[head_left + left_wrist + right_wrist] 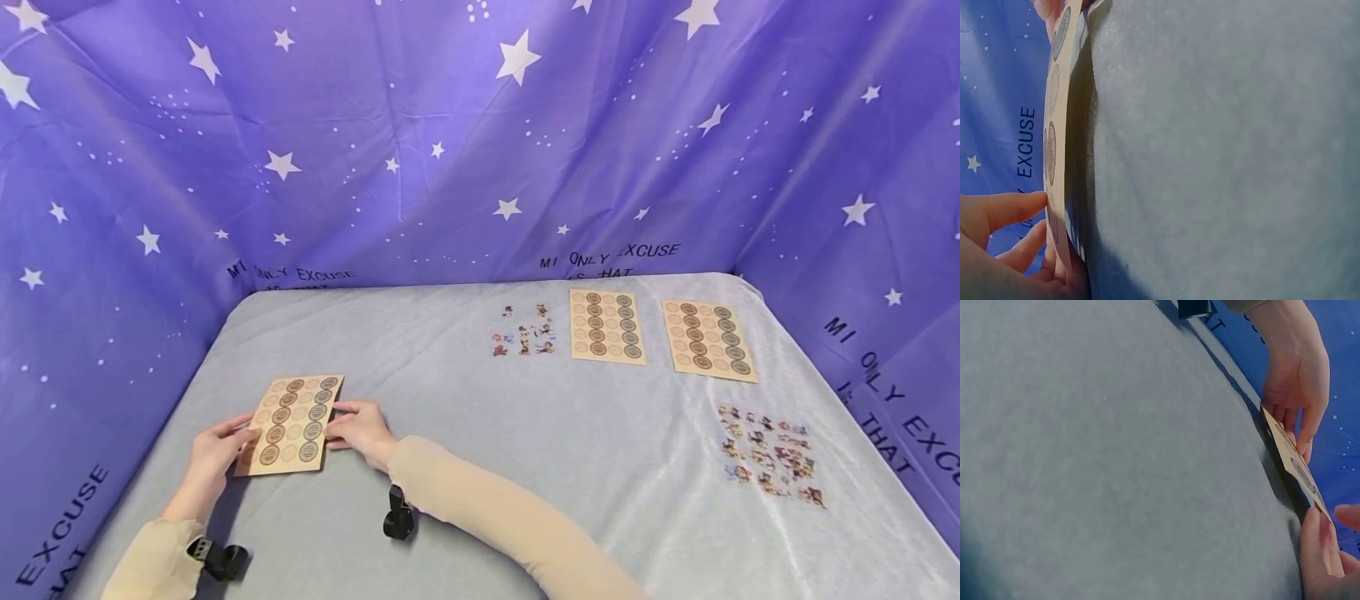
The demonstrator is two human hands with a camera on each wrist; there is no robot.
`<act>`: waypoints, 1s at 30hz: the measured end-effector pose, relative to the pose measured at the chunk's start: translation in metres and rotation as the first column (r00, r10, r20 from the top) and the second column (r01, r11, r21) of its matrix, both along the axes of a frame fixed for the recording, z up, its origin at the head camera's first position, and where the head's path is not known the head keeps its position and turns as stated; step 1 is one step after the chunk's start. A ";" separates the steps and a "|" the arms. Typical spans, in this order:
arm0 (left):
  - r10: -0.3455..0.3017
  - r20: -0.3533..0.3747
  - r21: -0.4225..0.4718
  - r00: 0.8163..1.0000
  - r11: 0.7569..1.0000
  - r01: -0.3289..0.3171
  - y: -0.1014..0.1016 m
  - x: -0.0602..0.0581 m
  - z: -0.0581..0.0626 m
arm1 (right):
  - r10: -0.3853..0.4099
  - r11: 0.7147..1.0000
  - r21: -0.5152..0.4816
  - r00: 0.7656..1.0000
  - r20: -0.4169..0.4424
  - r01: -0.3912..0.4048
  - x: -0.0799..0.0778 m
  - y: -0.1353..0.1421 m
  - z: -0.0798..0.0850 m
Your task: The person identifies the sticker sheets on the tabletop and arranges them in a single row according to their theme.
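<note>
A tan sheet of round stickers [292, 425], printed in columns of pale, brown and grey circles, is held slightly above the cloth at the left of the table. My left hand [213, 458] grips its left edge, the thumb lying on the printed face and fingers beneath, as the left wrist view shows. At the opposite edge, my right hand [363, 433] holds the sheet with its fingers against and under the side. In the right wrist view the right fingers [1313, 544] reach below the sheet, while part of that hand is cut off by the frame.
Two similar sticker sheets [607, 326] [709, 340] lie at the back right. Left of them is a group of small cartoon figure stickers [524, 333]; a larger group [772, 458] lies at the right. Purple star-printed curtains [480, 150] enclose the grey cloth-covered table [465, 375].
</note>
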State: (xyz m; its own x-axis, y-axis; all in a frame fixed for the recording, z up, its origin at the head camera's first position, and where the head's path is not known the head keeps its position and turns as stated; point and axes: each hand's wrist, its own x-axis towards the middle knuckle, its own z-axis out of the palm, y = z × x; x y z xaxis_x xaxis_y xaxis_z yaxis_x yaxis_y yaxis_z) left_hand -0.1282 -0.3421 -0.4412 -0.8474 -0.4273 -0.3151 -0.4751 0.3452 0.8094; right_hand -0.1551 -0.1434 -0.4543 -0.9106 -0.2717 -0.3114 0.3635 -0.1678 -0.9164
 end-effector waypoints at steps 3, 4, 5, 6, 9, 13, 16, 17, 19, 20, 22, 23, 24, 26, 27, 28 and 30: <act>0.010 0.016 -0.008 1.000 1.000 -0.010 0.000 -0.001 0.001 | 0.058 0.998 0.013 0.998 -0.007 -0.058 -0.002 0.003 0.000; 0.008 0.018 -0.007 1.000 1.000 -0.008 0.001 -0.001 0.001 | 0.077 0.997 0.017 0.997 -0.008 -0.077 -0.002 0.004 0.000; 0.007 0.019 -0.004 1.000 1.000 -0.007 0.001 -0.001 0.001 | 0.093 0.995 0.021 0.996 -0.010 -0.093 -0.003 0.005 0.000; 0.006 0.018 -0.002 1.000 1.000 -0.006 0.001 -0.001 0.001 | 0.105 0.994 0.023 0.994 -0.014 -0.105 -0.003 0.006 0.000; 0.006 0.019 -0.006 1.000 1.000 -0.006 0.002 0.000 0.001 | 0.140 0.990 0.030 0.990 -0.026 -0.139 -0.004 0.008 -0.002; 0.014 0.015 -0.036 1.000 0.999 -0.014 0.003 0.001 -0.001 | 0.186 0.982 0.049 0.981 -0.048 -0.184 -0.004 0.009 -0.004; 0.020 -0.003 -0.055 1.000 0.998 -0.020 0.005 0.002 -0.002 | 0.238 0.969 0.087 0.969 -0.069 -0.232 -0.004 0.013 -0.003; 0.025 -0.024 -0.068 0.999 0.997 -0.026 0.005 0.003 -0.002 | 0.254 0.964 0.099 0.965 -0.072 -0.246 -0.005 0.015 -0.003; 0.040 -0.057 -0.100 0.998 0.994 -0.045 0.007 0.003 -0.001 | 0.292 0.952 0.125 0.952 -0.087 -0.280 -0.006 0.020 -0.001; 0.047 -0.075 -0.115 0.996 0.992 -0.056 0.008 0.003 -0.001 | 0.312 0.944 0.140 0.945 -0.097 -0.297 -0.007 0.023 0.000; 0.061 -0.109 -0.151 0.992 0.985 -0.077 0.009 0.003 0.001 | 0.345 0.931 0.163 0.932 -0.112 -0.326 -0.010 0.030 0.003; 0.067 -0.113 -0.159 0.991 0.984 -0.084 0.010 0.002 0.001 | 0.360 0.926 0.167 0.926 -0.114 -0.340 -0.011 0.034 0.003; 0.066 -0.111 -0.161 0.992 0.983 -0.083 0.010 0.001 0.002 | 0.380 0.917 0.179 0.917 -0.120 -0.356 -0.013 0.039 0.005; 0.056 -0.125 -0.150 0.991 0.986 -0.075 0.008 -0.003 -0.002 | 0.418 0.898 0.206 0.899 -0.126 -0.389 -0.017 0.047 0.007; 0.046 -0.126 -0.144 0.991 0.987 -0.064 0.009 -0.005 -0.002 | 0.438 0.888 0.219 0.889 -0.131 -0.405 -0.018 0.052 0.008; 0.035 -0.136 -0.135 0.990 0.989 -0.054 0.006 -0.008 -0.007 | 0.458 0.875 0.238 0.878 -0.135 -0.420 -0.020 0.056 0.009; 0.017 -0.165 -0.113 0.986 0.993 -0.036 0.002 -0.014 -0.018 | 0.488 0.858 0.262 0.861 -0.142 -0.442 -0.022 0.065 0.010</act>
